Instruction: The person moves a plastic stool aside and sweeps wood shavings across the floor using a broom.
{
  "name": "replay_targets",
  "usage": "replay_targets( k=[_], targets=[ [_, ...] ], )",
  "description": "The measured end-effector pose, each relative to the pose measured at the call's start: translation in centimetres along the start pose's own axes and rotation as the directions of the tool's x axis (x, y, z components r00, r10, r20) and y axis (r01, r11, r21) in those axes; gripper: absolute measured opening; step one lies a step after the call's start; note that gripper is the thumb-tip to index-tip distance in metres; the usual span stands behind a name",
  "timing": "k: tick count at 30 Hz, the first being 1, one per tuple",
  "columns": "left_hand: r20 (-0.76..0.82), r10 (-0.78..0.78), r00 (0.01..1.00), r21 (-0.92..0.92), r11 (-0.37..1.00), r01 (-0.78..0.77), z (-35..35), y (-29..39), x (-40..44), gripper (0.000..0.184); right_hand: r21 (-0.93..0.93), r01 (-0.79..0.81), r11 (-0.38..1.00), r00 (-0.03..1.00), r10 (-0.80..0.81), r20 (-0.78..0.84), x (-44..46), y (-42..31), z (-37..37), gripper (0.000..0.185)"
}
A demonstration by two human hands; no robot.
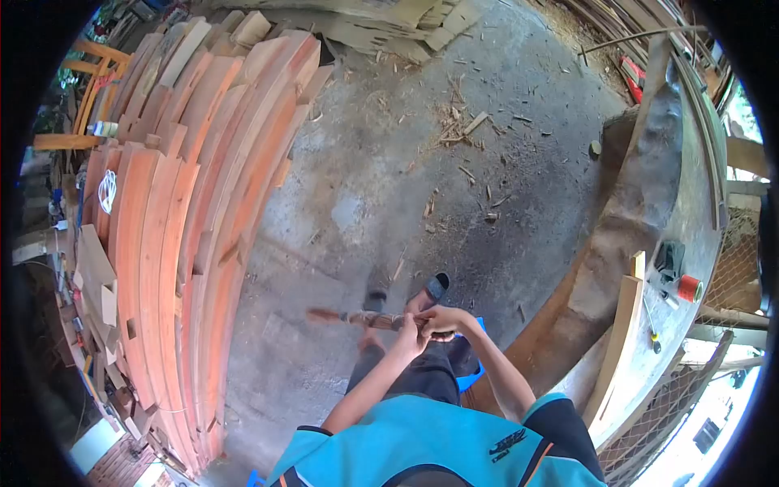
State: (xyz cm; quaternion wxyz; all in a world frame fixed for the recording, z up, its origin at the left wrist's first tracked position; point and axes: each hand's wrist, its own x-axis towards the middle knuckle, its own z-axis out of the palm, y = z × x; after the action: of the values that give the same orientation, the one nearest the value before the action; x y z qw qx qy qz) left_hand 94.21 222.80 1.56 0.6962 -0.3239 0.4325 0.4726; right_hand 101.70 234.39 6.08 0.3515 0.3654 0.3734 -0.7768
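Note:
A long, thin tool (357, 317) with a reddish-brown end and a greyish middle lies across in front of my legs, pointing left. Its far end is blurred, and I cannot make out its exact kind. My left hand (411, 339) is closed around it near its right part. Just to the right, my right hand (444, 321) is closed at the tool's near end, touching the left hand. The fingers cover that end.
Long reddish planks (154, 243) are stacked at the left. Wood scraps (475, 123) litter the concrete floor (324, 235). On the workbench (690, 170) at right lie a pale wood strip (617, 349), a red spool (690, 288) and a screwdriver (653, 334). Something blue (472, 378) stands by my legs.

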Motion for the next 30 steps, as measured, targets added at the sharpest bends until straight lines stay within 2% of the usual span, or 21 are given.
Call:
replay_targets(
  k=[1, 3, 5, 6, 7, 8, 9, 10, 11, 14, 15, 16, 17, 19, 20, 21, 22, 24, 27, 28, 30],
  targets=[
    [-0.068, 0.022, 0.997, -0.081, 0.996, -0.028, 0.8, -0.8, 1.4, 0.030, -0.061, -0.015, 0.998, 0.999, 0.012, -0.041, 0.8, 0.3, -1.4, 0.035],
    [0.380, 0.168, 0.910, 0.242, 0.931, -0.273, 1.9, -1.6, 3.7, 0.028, -0.198, -0.073, 0.977, 0.982, 0.035, -0.188, 1.1, 0.9, -3.3, 0.018],
    [0.560, -0.130, 0.818, 0.118, 0.990, 0.076, 4.0, -1.7, 7.7, 0.033, -0.453, -0.126, 0.883, 0.931, -0.052, -0.360, -0.9, 0.2, -5.5, 0.016],
    [0.314, -0.086, 0.945, 0.183, 0.983, 0.028, 8.9, -1.7, 6.0, 0.030, -0.397, -0.135, 0.908, 0.883, -0.071, -0.463, -2.8, 0.4, -7.4, 0.017],
    [0.346, -0.136, 0.928, 0.165, 0.983, 0.082, 11.6, -2.3, 7.9, 0.027, -0.342, -0.144, 0.929, 0.823, -0.079, -0.562, -5.3, 0.7, -9.7, 0.017],
    [0.560, -0.149, 0.815, 0.197, 0.979, 0.044, 15.5, -2.6, 8.4, 0.026, -0.234, -0.108, 0.966, 0.757, -0.072, -0.650, -8.4, 0.7, -11.3, 0.018],
    [0.700, -0.237, 0.674, 0.205, 0.970, 0.128, 17.2, -3.6, 11.2, 0.026, -0.134, -0.060, 0.989, 0.686, -0.056, -0.725, -11.5, 0.2, -11.8, 0.019],
    [0.437, -0.096, 0.895, 0.184, 0.983, 0.016, 21.4, -4.0, 8.8, 0.023, -0.113, 0.002, 0.994, 0.618, -0.090, -0.781, -14.7, -0.8, -11.3, 0.022],
    [0.341, -0.091, 0.936, 0.157, 0.987, 0.039, 23.9, -4.1, 8.5, 0.019, -0.100, 0.068, 0.993, 0.541, -0.121, -0.832, -16.8, -1.6, -11.1, 0.025],
    [0.419, -0.029, 0.907, 0.255, 0.963, -0.087, 26.2, -3.1, 9.9, 0.015, -0.166, 0.189, 0.968, 0.432, -0.234, -0.871, -17.7, -1.8, -10.9, 0.037],
    [0.423, 0.002, 0.906, 0.267, 0.955, -0.127, 26.5, -2.2, 11.1, 0.016, -0.291, 0.236, 0.927, 0.336, -0.359, -0.871, -15.1, -0.2, -11.4, 0.047],
    [0.438, 0.050, 0.898, 0.370, 0.900, -0.231, 25.9, -1.0, 11.0, 0.018, -0.427, 0.222, 0.876, 0.064, -0.450, -0.891, -10.6, 1.5, -11.7, 0.053],
    [0.469, 0.105, 0.877, 0.473, 0.809, -0.350, 25.2, 0.1, 11.1, 0.020, -0.144, 0.425, 0.893, 0.258, -0.272, -0.927, -12.0, -1.1, -9.3, 0.059],
    [0.433, 0.205, 0.878, 0.637, 0.620, -0.459, 23.4, 1.8, 10.7, 0.026, -0.242, 0.437, 0.866, 0.219, -0.363, -0.906, -10.3, -1.3, -7.9, 0.064],
    [0.405, 0.205, 0.891, 0.615, 0.659, -0.432, 22.3, 1.8, 10.5, 0.027, -0.233, 0.441, 0.867, 0.271, -0.377, -0.886, -10.6, -1.5, -7.1, 0.065],
    [0.312, 0.248, 0.917, 0.696, 0.597, -0.398, 21.4, 1.9, 9.1, 0.026, -0.221, 0.443, 0.869, 0.324, -0.385, -0.864, -11.2, -1.7, -6.1, 0.066],
    [0.331, 0.257, 0.908, 0.571, 0.711, -0.410, 21.8, 2.0, 5.2, 0.026, -0.273, 0.480, 0.834, 0.339, -0.463, -0.819, -11.3, -1.4, -5.6, 0.066],
    [0.167, 0.263, 0.950, 0.496, 0.810, -0.312, 20.8, 1.8, 2.7, 0.025, -0.377, 0.550, 0.746, 0.351, -0.615, -0.706, -11.9, -1.3, -5.5, 0.064],
    [-0.152, 0.316, 0.937, 0.445, 0.868, -0.221, 21.9, 2.7, 1.7, 0.023, 0.023, 0.376, 0.926, 0.806, -0.315, -0.501, -15.2, -5.2, -7.8, 0.057],
    [-0.116, 0.263, 0.958, 0.365, 0.908, -0.206, 21.7, 3.3, 3.4, 0.023, 0.188, 0.334, 0.924, 0.879, -0.233, -0.416, -15.1, -6.5, -9.8, 0.048],
    [-0.028, 0.155, 0.988, 0.194, 0.970, -0.147, 21.6, 4.4, 8.8, 0.023, 0.166, 0.192, 0.967, 0.935, -0.129, -0.330, -12.3, -8.1, -15.8, 0.040]
  ],
)
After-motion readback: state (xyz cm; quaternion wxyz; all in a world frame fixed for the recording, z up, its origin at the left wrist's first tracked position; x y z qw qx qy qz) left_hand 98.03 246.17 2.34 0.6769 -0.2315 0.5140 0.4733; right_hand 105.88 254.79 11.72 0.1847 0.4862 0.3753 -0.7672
